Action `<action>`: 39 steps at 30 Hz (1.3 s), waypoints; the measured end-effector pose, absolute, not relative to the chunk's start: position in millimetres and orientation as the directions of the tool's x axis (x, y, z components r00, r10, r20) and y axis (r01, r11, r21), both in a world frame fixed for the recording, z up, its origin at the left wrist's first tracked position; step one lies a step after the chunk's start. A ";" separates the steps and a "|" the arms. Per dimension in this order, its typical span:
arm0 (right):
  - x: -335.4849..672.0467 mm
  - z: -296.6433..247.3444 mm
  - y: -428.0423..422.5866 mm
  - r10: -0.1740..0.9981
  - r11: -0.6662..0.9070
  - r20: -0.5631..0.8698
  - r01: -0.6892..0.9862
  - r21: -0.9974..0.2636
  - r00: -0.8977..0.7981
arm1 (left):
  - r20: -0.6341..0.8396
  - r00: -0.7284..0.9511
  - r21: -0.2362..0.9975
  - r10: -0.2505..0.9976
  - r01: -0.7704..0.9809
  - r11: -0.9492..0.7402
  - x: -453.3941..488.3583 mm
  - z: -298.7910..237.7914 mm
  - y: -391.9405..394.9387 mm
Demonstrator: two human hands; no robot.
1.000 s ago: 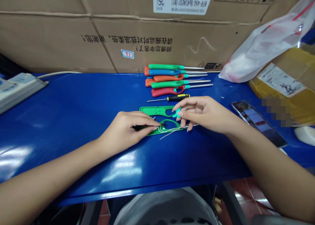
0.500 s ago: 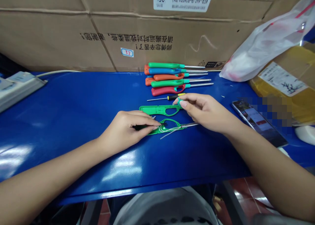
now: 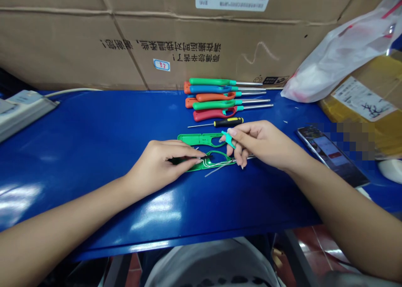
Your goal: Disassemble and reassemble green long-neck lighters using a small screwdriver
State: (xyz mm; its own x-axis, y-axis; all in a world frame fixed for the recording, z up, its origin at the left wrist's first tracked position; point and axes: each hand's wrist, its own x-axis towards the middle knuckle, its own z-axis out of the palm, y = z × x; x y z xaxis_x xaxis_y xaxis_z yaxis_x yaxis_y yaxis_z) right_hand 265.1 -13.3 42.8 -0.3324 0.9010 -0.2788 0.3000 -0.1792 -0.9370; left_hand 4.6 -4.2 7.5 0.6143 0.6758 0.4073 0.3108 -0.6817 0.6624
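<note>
The left hand is laid palm down, fingers pressed together, with the green shell pinned at its fingertips. The right hand is curled, and a teal clip is pinched between thumb and forefinger just above that shell. The shell's near end is hidden under the left fingers.

A single head-worn camera looks forward and down, close over the blue worktop, facing the cardboard boxes along its far edge.
</note>
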 end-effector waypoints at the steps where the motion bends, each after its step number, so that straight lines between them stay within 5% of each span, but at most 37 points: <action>1: 265.7 42.2 -13.2 0.909 -0.162 -0.264 0.311 -0.937 -0.323 | 0.410 0.613 0.662 0.675 0.309 -0.682 4.6 7.7 -4.3; 29: 263.4 40.7 -15.2 0.875 -0.184 -0.334 0.398 -0.899 -0.350 | 0.482 0.610 0.589 0.629 0.306 -0.748 3.0 10.7 -7.8; 39: 265.4 36.5 -14.5 0.852 -0.113 -0.302 0.414 -0.903 -0.428 | 0.587 0.650 0.451 0.482 0.232 -0.862 1.7 11.9 -7.6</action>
